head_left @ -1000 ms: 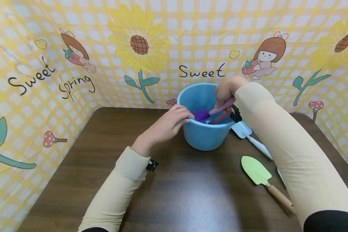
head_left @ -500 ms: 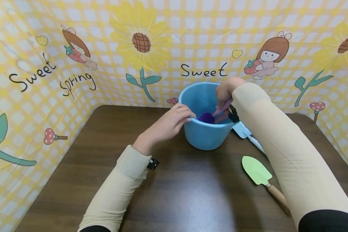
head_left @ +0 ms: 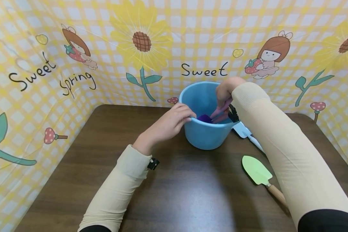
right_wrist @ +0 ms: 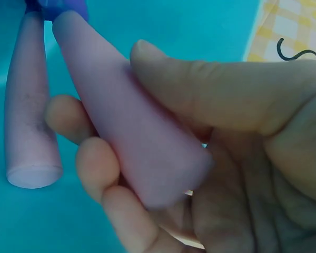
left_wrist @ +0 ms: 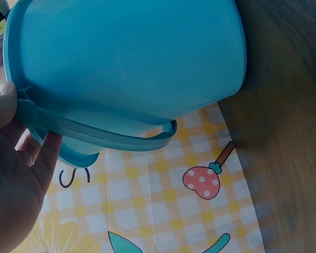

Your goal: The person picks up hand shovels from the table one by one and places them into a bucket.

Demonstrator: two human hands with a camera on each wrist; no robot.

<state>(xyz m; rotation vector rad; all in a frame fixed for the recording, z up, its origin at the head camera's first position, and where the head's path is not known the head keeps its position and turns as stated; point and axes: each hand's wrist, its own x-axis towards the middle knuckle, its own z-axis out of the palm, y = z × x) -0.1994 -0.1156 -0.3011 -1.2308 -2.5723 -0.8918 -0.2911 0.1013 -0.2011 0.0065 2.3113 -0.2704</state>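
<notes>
A light blue bucket (head_left: 207, 138) stands upright at the back of the table. My left hand (head_left: 172, 120) grips its near left rim; in the left wrist view the fingers lie by the bucket's carrying handle (left_wrist: 100, 134). Reaching inside from the right, my right hand (head_left: 227, 90) holds a pink-handled garden tool (right_wrist: 131, 116) between thumb and fingers. A purple head (head_left: 204, 118) shows low in the bucket, partly behind the near rim. Beside the held tool, the right wrist view shows a second pink handle (right_wrist: 31, 116), apart from my palm.
Right of the bucket lies a light blue shovel (head_left: 245, 132), partly under my right forearm. A green trowel (head_left: 256, 169) with a wooden handle lies nearer on the brown table (head_left: 174, 193). Yellow checked cloth (head_left: 162, 19) rises behind the table.
My right hand has gone slightly lower into the bucket with the pink-handled tool. Less of the purple head shows above the rim. My left hand keeps its grip on the rim.
</notes>
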